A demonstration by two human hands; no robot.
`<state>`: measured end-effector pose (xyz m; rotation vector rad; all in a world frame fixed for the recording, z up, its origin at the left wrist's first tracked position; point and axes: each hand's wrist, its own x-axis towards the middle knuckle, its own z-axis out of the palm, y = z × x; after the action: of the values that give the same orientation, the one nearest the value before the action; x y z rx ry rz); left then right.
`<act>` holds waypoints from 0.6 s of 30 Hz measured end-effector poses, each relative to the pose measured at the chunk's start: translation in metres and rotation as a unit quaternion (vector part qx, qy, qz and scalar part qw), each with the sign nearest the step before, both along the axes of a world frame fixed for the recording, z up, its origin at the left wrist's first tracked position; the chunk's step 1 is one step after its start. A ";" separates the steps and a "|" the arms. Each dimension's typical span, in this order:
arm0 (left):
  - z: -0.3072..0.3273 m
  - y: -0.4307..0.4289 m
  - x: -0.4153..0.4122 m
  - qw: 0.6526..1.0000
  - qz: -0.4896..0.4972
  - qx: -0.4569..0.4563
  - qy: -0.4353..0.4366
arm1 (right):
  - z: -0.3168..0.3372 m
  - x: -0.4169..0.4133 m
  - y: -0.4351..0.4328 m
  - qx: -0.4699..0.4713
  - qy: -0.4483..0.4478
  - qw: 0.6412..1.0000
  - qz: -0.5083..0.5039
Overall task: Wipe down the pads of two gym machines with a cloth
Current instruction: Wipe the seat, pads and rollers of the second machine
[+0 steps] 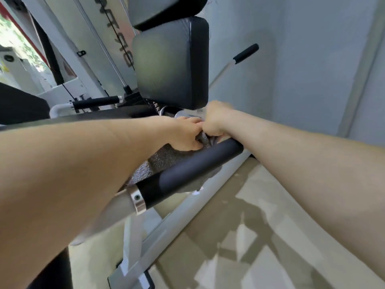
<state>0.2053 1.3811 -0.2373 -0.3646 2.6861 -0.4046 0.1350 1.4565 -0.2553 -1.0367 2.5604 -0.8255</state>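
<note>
Floor: I am looking down at a glossy beige tiled floor (pixel 260 236) filling the lower right of the frame, with pale light patches lying across it.
Room: a plain pale grey wall (pixel 312 59) is running up the right side; daylight and greenery are showing at the upper left edge.
Machine: a white metal gym machine frame (pixel 87 59) is occupying the upper left and centre.
Pads counted: I am counting two black rectangular vinyl back pads, the lower one (pixel 173 63) whole at upper centre, the upper one (pixel 166 9) cut off by the top edge.
Rollers and grips counted: one black foam roller pad (pixel 187 172) is crossing the centre; two black foam handle grips, one at centre left (pixel 95 102), one at upper right (pixel 245 53).
Cloth: one grey textured cloth (pixel 164 157) is draping over the roller, bunched at centre.
Left hand: my left hand (pixel 185 136) is gripping the bunched cloth.
Right hand: my right hand (pixel 214 119) is clenching on the same bunch, touching the left.
</note>
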 end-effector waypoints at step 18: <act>0.140 0.122 0.048 0.605 0.361 0.634 0.318 | 0.157 0.015 0.148 -0.477 -0.518 0.710 -0.031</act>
<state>0.2538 1.5027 -0.0977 -1.1214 2.2370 2.0619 0.1499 1.6046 -0.0987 -0.3587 1.1143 -2.0797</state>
